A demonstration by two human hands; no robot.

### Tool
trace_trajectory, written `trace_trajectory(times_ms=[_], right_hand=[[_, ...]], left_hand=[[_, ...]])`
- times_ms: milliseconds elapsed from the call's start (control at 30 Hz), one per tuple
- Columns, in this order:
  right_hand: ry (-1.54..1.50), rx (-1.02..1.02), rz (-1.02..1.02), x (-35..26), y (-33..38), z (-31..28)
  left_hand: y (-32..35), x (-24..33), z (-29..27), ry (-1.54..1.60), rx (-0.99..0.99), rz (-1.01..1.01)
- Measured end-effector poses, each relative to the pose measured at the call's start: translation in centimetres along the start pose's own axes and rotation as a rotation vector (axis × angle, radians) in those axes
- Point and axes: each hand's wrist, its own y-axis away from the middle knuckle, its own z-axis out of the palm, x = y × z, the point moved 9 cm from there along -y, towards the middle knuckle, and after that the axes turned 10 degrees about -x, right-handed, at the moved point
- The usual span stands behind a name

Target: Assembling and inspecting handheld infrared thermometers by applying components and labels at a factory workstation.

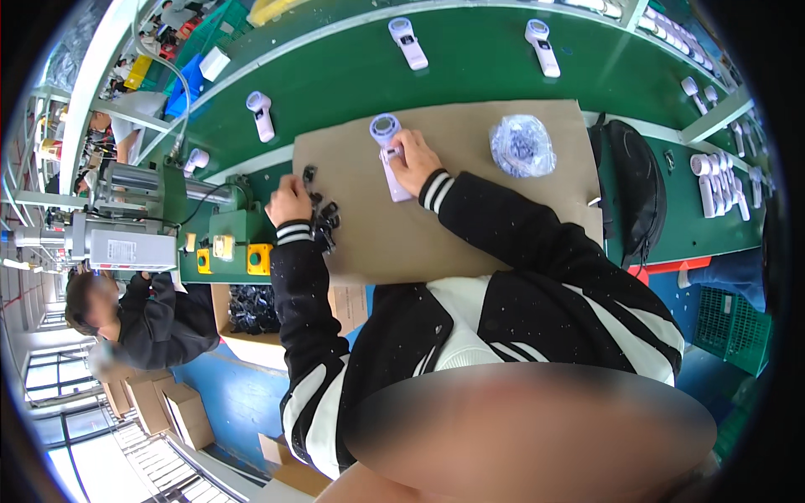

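A pale lilac handheld fan (397,186) lies on a brown cardboard sheet (453,226), its round head pointing away from me. My right hand (415,161) is closed over the upper part of its handle, fingertips on the dark area there. Beside a loose heap of small black plastic parts (325,225), my left hand (288,201) has its fingers curled in; what they hold, if anything, is hidden. One black part (309,173) lies just past its fingertips. A clear plastic bag (522,146) with bluish contents rests farther right on the cardboard.
More handheld fans (408,46) lie spaced along the green bench (335,92), and several (719,186) are grouped at right. A black bag (635,189) borders the cardboard. To the left stand a green press machine (231,222) and a box of black parts (251,310); a person (159,323) is nearby.
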Motion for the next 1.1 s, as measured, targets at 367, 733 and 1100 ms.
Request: trace_trajectory(times_ms=[367, 733, 1100], right_hand=[[0.034, 0.02, 0.023, -0.2, -0.1, 0.3], [-0.143, 0.103, -0.042, 0.7, -0.2, -0.9], [-0.207, -0.185, 0.066, 0.0, -1.2, -1.8]], left_hand=[[1.5, 2.2, -2.5, 0.705, 0.152, 0.192], [2.8, 13.9, 2.0, 1.384, -0.21, 0.288], [2.7, 15.8, 3.2, 1.397, -0.311, 0.329]])
